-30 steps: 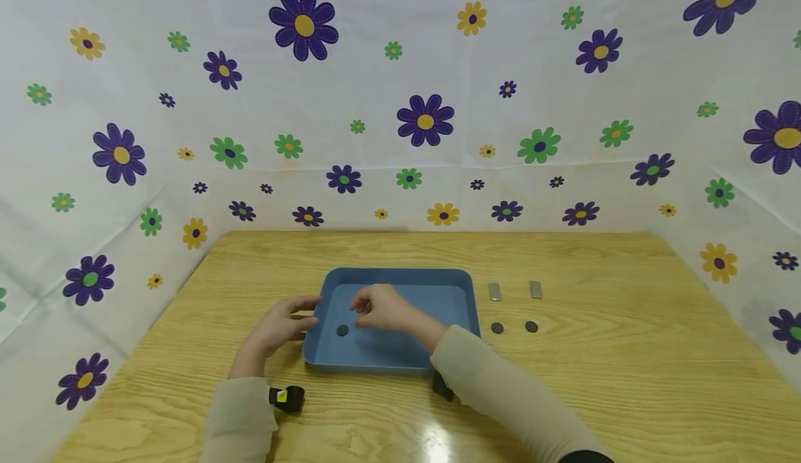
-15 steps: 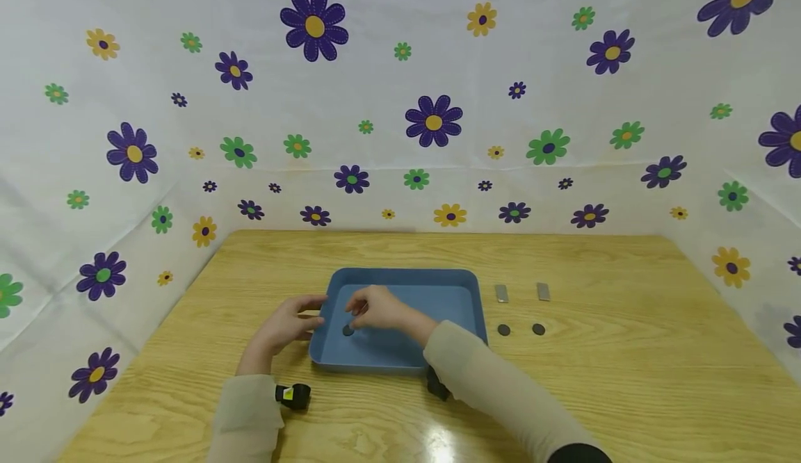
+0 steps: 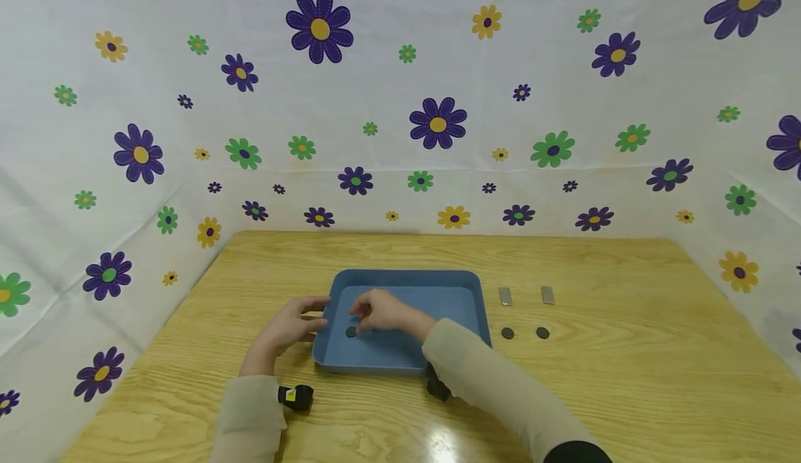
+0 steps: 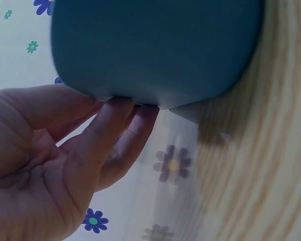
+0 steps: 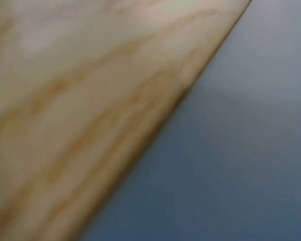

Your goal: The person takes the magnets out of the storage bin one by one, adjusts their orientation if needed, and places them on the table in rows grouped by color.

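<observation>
A blue rectangular tray lies on the wooden table. My left hand is at its left side; in the left wrist view its extended fingers touch the tray's outer wall. My right hand hangs inside the tray with bent fingers, over its left half. Right beside those fingertips a small dark round disc lies on the tray floor, its edge partly covered. Whether the fingers pinch anything is hidden. The right wrist view shows only blurred tray surface and wood, no hand.
Right of the tray, two grey rectangular plates lie on the table. Nearer stand two dark discs. A white flowered cloth encloses the back and sides.
My right hand dips left to the disc, then shifts slightly back to the right. The disc stays put in the tray, and the left hand keeps its place. The head view swings a little left.
</observation>
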Demonstrator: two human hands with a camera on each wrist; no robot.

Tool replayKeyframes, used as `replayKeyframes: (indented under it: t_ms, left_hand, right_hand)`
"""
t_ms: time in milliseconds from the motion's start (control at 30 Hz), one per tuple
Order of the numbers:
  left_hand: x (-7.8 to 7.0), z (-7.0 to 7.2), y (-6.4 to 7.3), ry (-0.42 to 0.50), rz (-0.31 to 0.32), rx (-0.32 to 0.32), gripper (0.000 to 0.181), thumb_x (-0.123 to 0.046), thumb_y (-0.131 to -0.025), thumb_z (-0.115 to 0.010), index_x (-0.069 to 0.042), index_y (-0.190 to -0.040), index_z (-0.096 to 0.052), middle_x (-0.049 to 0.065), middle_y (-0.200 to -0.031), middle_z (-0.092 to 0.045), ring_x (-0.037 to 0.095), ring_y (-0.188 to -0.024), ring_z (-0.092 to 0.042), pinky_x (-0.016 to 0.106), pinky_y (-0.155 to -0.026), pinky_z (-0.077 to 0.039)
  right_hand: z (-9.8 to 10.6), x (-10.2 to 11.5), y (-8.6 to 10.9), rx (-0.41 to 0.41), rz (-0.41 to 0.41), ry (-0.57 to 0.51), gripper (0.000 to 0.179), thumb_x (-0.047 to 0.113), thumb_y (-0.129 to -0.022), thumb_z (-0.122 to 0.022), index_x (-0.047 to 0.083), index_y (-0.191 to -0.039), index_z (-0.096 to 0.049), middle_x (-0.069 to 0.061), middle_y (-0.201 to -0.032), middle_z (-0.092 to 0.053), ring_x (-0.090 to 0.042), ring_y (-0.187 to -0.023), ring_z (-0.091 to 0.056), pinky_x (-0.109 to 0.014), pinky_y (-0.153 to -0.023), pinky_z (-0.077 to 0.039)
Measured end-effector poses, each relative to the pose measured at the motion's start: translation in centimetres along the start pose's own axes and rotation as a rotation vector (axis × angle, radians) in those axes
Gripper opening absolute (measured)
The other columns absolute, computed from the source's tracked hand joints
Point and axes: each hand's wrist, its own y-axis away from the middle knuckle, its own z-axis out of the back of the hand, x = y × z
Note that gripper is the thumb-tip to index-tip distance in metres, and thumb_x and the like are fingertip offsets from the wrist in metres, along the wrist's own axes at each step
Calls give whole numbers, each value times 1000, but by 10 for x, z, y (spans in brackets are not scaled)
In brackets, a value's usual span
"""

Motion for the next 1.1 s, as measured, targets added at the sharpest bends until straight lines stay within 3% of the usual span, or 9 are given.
replayKeyframes:
  t_ms: [467,733,1100]
  left_hand:
    - [2,2,0,-16,-3,0,46,-2,-88,-51,3,-132,-37,25,-131,-37,38,-112,-44,37,-74,-50]
    - [1,1,-1,-10,-7,5,45,0,-88,-50,4,-131,-37,27,-129,-38,39,-111,-44,38,-73,-50]
    - [4,1,-3,0,-5,6,46,-1,-88,-51,3,-132,-37,26,-130,-37,39,-111,-44,37,-73,-50]
  right_hand:
    - [-5,1,-7,53,14,144,32,7,-71,-74,2,-101,-65,-2,-80,-60,-7,-70,-51,-18,-61,-43]
    - [-8,2,-9,58,-2,216,26,11,-72,-74,6,-96,-67,1,-76,-58,-6,-67,-48,-19,-58,-41]
    - [-8,4,-8,49,-8,230,11,10,-73,-72,9,-83,-67,5,-72,-56,-6,-66,-48,-19,-58,-41]
